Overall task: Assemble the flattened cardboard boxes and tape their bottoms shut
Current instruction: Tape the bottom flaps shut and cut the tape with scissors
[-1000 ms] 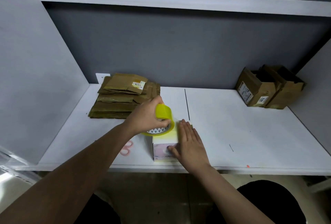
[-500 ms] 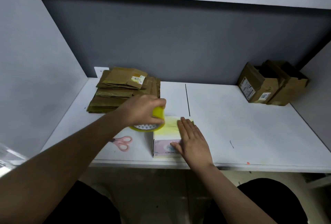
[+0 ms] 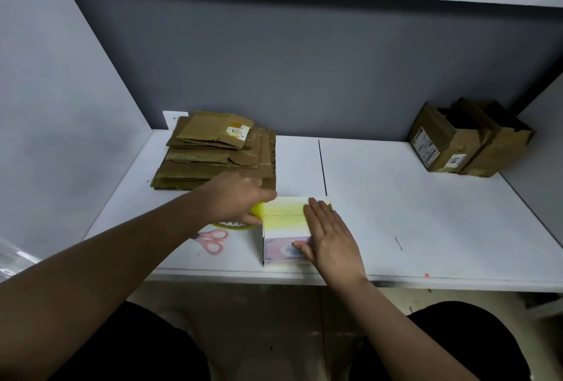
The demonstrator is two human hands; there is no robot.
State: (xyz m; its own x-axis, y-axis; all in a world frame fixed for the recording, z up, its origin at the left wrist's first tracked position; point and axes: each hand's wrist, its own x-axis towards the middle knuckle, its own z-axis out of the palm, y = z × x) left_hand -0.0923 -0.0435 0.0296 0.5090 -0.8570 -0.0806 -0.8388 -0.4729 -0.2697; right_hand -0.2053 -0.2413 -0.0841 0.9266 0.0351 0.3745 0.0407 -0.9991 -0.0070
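A small white box (image 3: 281, 230) with a pink printed front stands near the table's front edge. A strip of yellow tape (image 3: 283, 213) lies across its top over the flap seam. My right hand (image 3: 330, 236) presses flat on the box's right part, thumb on the front face. My left hand (image 3: 236, 198) grips the yellow tape roll (image 3: 236, 223) just left of the box, at its top left edge; the hand hides most of the roll. A stack of flattened brown cardboard boxes (image 3: 213, 152) lies at the back left.
Pink scissors (image 3: 213, 240) lie on the white table (image 3: 396, 213) under my left forearm. Two assembled brown boxes (image 3: 466, 140) stand at the back right corner. Grey walls close in left, back and right, and a white shelf runs overhead.
My left hand has drawn the tape roll leftward off the box top to beyond its left edge, leaving tape along the top. My right hand stays pressed on the box.
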